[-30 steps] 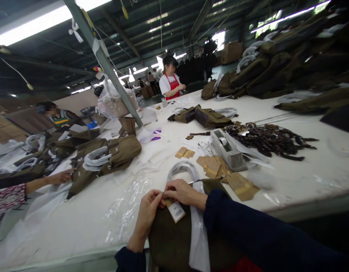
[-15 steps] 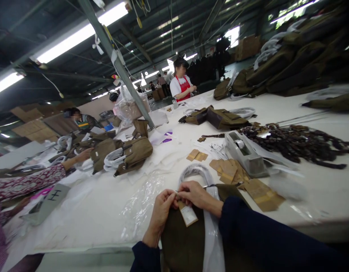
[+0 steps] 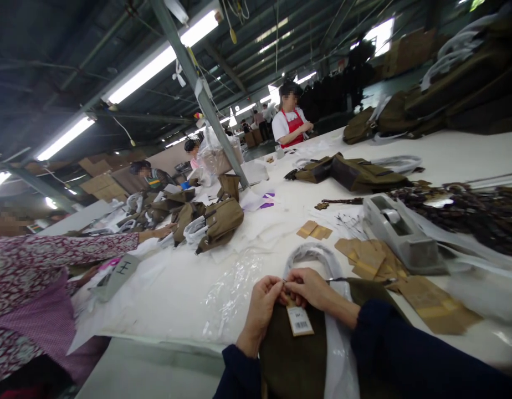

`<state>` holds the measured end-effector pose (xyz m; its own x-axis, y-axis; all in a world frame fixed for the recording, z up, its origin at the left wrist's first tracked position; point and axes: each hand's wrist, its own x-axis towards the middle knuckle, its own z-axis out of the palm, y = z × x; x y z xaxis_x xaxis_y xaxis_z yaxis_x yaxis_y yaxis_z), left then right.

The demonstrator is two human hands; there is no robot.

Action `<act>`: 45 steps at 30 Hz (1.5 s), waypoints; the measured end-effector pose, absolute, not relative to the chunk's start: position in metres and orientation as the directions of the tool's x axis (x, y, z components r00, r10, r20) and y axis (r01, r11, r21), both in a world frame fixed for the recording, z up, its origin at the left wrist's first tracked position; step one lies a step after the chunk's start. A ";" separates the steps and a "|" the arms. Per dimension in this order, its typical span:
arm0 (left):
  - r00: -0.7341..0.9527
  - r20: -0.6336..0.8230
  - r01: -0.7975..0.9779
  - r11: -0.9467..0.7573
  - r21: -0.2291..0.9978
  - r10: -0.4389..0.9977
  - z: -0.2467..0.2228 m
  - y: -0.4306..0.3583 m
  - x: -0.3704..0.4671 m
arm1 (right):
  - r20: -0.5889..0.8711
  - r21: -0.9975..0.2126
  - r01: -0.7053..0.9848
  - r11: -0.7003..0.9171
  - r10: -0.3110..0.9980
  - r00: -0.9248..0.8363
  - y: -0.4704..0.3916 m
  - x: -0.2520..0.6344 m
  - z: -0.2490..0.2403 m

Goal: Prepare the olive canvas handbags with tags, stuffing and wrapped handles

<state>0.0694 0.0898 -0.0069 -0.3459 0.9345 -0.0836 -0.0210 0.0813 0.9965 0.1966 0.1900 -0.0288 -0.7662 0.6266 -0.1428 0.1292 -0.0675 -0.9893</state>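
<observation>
An olive bag (image 3: 292, 354) lies at the table's front edge, its looped handle (image 3: 312, 252) wrapped in white plastic and standing up behind my hands. Against the bag's upper part hangs a tan tag (image 3: 300, 321) with a white barcode label. My left hand (image 3: 263, 303) and my right hand (image 3: 309, 288) meet above the tag, thumbs and fingers pinched together at its top end. Whatever thin piece they pinch is too small to make out.
Brown paper packets (image 3: 436, 303) and a grey tape dispenser (image 3: 401, 233) lie to the right, before a heap of dark straps (image 3: 467, 213). More olive bags (image 3: 223, 221) sit farther back. At left, a person's patterned sleeve (image 3: 73, 249) reaches over the table (image 3: 168, 310).
The view has swung left, so things appear farther right. The tag now shows its barcode more squarely. At left, the person's arm reaches farther in. Both my hands remain pinched together.
</observation>
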 end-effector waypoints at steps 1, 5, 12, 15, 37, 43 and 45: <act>-0.356 -0.087 -0.032 0.081 0.996 0.930 -0.008 0.090 0.071 | -0.143 -0.989 0.127 -0.071 0.629 -0.764 0.191 0.196 -0.029; -0.428 -0.101 -0.071 0.078 0.994 0.898 -0.012 0.092 0.075 | -0.146 -0.989 0.121 -0.082 0.622 -0.770 0.192 0.196 -0.031; -0.438 -0.122 -0.127 0.073 0.989 0.891 -0.016 0.091 0.073 | -0.154 -0.986 0.081 -0.143 0.622 -0.768 0.191 0.196 -0.031; -0.432 -0.129 -0.152 0.069 0.986 0.892 -0.019 0.091 0.072 | -0.161 -0.985 0.082 -0.153 0.631 -0.759 0.190 0.197 -0.029; -0.442 -0.129 -0.203 0.040 0.978 0.888 -0.024 0.089 0.074 | -0.055 -0.990 -0.048 -0.132 0.680 -0.731 0.186 0.200 -0.025; -0.434 -0.127 -0.214 0.035 0.976 0.892 -0.024 0.089 0.074 | -0.008 -0.999 -0.024 -0.036 0.685 -0.728 0.183 0.203 -0.025; -0.431 -0.127 -0.217 0.034 0.976 0.894 -0.023 0.088 0.074 | 0.033 -0.999 -0.011 0.036 0.689 -0.724 0.183 0.205 -0.024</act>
<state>0.0740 0.0885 -0.0230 -0.4308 0.8935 -0.1268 -0.2168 0.0339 0.9756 0.2052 0.1832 -0.0240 -0.7236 0.6894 0.0327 -0.0107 0.0361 -0.9993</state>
